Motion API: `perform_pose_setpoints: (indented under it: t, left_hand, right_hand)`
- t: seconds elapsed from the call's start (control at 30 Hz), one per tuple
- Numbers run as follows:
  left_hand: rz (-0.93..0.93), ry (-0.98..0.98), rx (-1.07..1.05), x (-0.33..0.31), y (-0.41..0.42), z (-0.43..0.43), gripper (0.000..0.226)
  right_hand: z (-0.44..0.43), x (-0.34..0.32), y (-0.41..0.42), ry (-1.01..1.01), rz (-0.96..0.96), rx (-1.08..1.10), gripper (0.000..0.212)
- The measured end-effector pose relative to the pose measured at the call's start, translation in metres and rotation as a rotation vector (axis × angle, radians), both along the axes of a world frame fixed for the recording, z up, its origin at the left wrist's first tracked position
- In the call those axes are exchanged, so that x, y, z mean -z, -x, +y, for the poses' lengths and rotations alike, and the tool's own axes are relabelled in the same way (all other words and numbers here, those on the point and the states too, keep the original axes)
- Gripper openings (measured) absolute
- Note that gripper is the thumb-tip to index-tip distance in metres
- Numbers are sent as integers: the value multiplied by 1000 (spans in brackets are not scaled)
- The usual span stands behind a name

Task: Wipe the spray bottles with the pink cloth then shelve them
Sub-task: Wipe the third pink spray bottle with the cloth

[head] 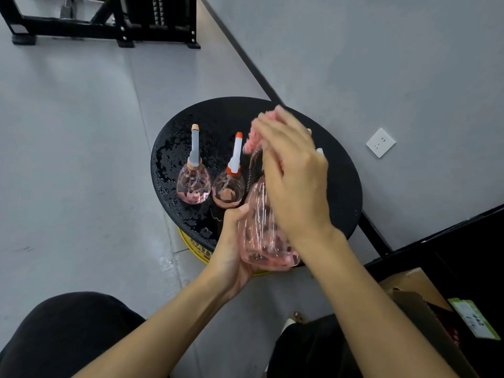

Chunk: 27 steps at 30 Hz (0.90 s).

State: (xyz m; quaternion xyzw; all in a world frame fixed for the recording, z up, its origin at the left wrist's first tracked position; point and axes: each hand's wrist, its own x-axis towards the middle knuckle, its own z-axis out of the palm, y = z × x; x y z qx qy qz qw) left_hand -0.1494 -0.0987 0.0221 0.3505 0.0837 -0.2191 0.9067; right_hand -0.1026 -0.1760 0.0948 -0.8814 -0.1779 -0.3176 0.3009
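My left hand (234, 249) grips the base of a clear pink spray bottle (259, 236), held tilted above the near edge of a round black table (341, 186). My right hand (294, 175) holds the pink cloth (252, 141) against the bottle's upper part and hides its spray head. Two more pink bottles stand upright on the table: one with a grey nozzle (194, 170) at the left, one with a white and orange nozzle (230, 178) beside it.
Water droplets cover the table's left side. A yellow base (195, 248) shows under the table. A black rack (109, 25) stands at the far left. An open cardboard box (425, 309) and black furniture (463, 241) lie to my right, by the grey wall.
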Motion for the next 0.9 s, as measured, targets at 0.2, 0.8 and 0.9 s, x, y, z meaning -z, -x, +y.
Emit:
perform_pose_setpoints:
  t: [0.2, 0.8, 0.9]
  left_hand:
    - [-25, -8, 10, 1, -3, 2, 46]
    - [-64, -52, 79, -4, -1, 5, 54]
    - [-75, -54, 79, -4, 1, 6, 55]
  right_hand:
    - [-8, -5, -13, 306, 350, 86, 49]
    - [-15, -9, -3, 399, 504, -171, 60]
    - [-27, -13, -5, 408, 521, -172, 53]
